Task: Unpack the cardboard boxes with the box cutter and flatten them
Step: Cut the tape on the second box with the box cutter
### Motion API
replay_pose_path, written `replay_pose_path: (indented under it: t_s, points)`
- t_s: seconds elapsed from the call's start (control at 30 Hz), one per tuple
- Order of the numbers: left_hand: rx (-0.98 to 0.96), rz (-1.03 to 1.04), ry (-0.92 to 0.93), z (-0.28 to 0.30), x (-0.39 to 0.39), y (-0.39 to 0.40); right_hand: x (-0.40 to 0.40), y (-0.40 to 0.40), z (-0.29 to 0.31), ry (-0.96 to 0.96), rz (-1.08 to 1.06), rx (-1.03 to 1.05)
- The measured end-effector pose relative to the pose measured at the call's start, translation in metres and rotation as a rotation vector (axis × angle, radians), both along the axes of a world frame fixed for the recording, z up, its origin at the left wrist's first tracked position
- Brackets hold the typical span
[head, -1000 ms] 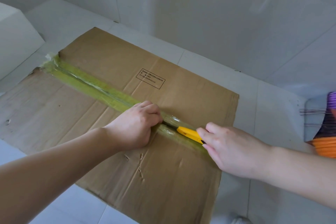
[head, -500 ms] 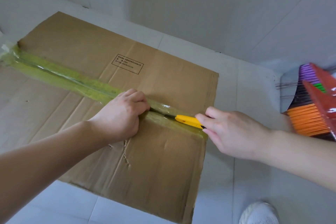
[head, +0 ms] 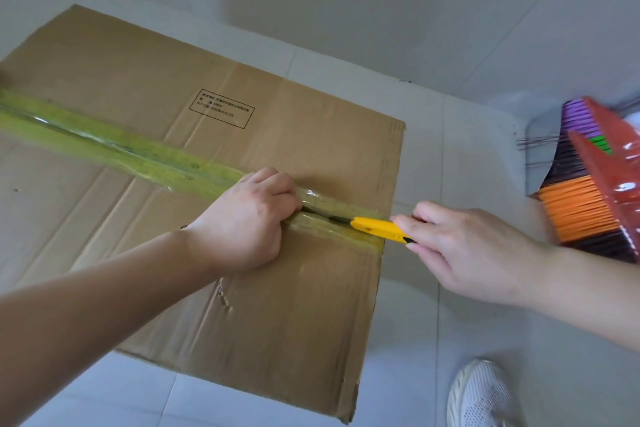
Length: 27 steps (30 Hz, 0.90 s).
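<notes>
Right hand (head: pixel 464 250) wrapped round the rear of a yellow box cutter (head: pixel 379 229), thumb and fingers curled over the handle, body angled low so the tip sits in the seam just ahead of the grip. Left hand (head: pixel 249 222) curled into a fist and pressing down on the flap a little further along the same seam, fingertips seemingly tucked at the slit; whether anything is pinched there cannot be told. Probably planted there to keep the board from sliding or buckling under the blade. Cardboard box (head: pixel 277 305) lying flat on the tiled floor (head: pixel 433 357) beneath both hands, its yellow-green packing tape (head: pixel 114 149) running away from the fist toward the far edge, apparently still sealed there. Between fist and cutter, tape already parted into a dark gap. Beyond the cutter hand, off the board: a broom (head: pixel 588 204) with orange and purple bristles, and below it a white shoe (head: pixel 481 395).
</notes>
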<state>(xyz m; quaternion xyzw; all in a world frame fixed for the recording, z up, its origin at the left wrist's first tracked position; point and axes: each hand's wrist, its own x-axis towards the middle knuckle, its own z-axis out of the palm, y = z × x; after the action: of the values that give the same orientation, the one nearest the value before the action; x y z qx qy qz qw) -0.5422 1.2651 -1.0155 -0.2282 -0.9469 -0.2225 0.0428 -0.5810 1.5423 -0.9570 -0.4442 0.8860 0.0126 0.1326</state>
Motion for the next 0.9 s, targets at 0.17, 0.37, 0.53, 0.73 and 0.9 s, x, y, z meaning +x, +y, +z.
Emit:
replay_pose_path:
  t_s: [0.17,0.37,0.53,0.73,0.9]
  points:
    - [0.0,-0.022,-0.016,0.001,-0.001,0.015,0.004,0.01,0.003,-0.003,-0.008,-0.01]
    - [0.021,-0.082,0.001,0.0,-0.003,0.031,0.004,0.02,0.002,0.015,-0.037,-0.025]
    - [0.022,-0.089,-0.003,-0.001,-0.003,0.035,0.005,0.024,0.004,0.034,-0.028,-0.043]
    - [0.042,-0.085,-0.001,-0.001,-0.003,0.039,0.004,0.033,0.007,0.058,-0.027,-0.076]
    - [0.042,-0.088,-0.029,-0.001,-0.004,0.047,0.005,0.039,0.009,0.064,-0.033,-0.087]
